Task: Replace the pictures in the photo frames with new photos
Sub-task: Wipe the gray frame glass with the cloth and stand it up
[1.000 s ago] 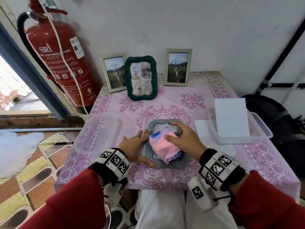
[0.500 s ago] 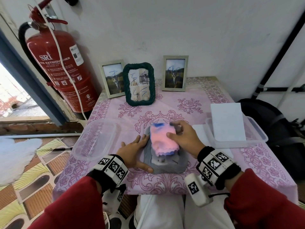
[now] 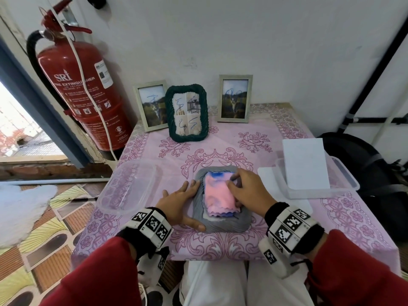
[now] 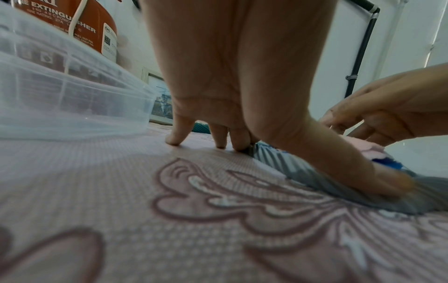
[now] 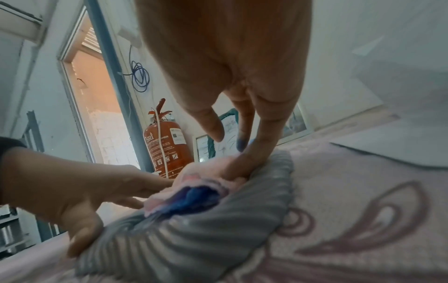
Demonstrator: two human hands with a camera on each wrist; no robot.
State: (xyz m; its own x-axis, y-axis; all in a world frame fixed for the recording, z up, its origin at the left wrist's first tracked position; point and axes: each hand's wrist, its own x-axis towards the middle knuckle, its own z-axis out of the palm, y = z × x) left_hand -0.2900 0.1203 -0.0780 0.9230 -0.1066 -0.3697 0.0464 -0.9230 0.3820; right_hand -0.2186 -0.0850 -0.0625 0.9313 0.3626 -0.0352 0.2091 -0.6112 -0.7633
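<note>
Behind – fire extinguisher (image 3: 85, 93), green frame (image 3: 187, 113), clear tub (image 3: 127, 186).

Table (image 3: 344, 219) under a pink cloth with purple floral print, set against a white wall.

Back edge, upright, left to right: pale-framed photo (image 3: 152, 106), dark green rope-pattern frame (image 3: 187, 113) just beside and partly overlapping it, second pale-framed photo (image 3: 235, 98) standing apart to the right.

Left side: clear plastic container (image 3: 127, 187).

Near-centre: grey ribbed frame (image 3: 223, 224) lying flat, a pink-and-blue cloth (image 3: 218, 193) on top of it.

Right side: flat white lid (image 3: 268, 184) lying on the table; clear plastic tub (image 3: 344, 184) on it, with a white sheet (image 3: 305, 163) across the tub.
</note>
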